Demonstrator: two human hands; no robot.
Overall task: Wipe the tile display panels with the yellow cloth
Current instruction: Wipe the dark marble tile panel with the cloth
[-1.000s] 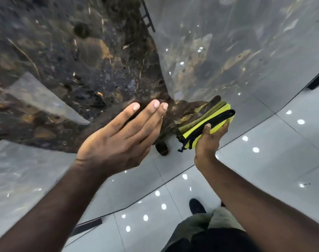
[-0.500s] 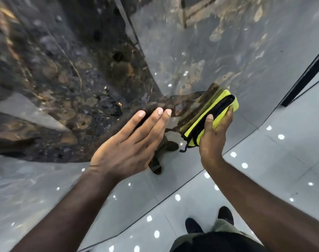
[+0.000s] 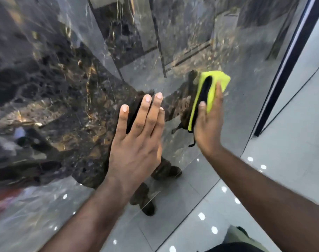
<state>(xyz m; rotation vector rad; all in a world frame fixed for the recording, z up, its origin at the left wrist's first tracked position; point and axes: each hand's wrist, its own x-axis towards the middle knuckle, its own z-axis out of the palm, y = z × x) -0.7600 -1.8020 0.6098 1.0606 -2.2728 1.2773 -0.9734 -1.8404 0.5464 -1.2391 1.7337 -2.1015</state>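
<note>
We see the right hand (image 3: 208, 128) holding the folded, black-edged yellow cloth (image 3: 212, 88) against the glossy grey veined tile panel (image 3: 246, 42). The thumb is clamped over the cloth's black edge and the fingers (image 3: 219, 88) lie along its far side. We judge this grip keeps the folds together and gives a firm pad for wiping.

The left hand (image 3: 137, 142) lies flat near the edge of the neighbouring glossy dark brown marble-look tile panel (image 3: 55, 88), fingers (image 3: 146, 113) straight, slightly spread and holding nothing. We take it as a brace that steadies the body or the panel.

Below, the polished pale grey tiled floor (image 3: 291, 170) mirrors ceiling lights. We can read no brand, label or writing anywhere.
</note>
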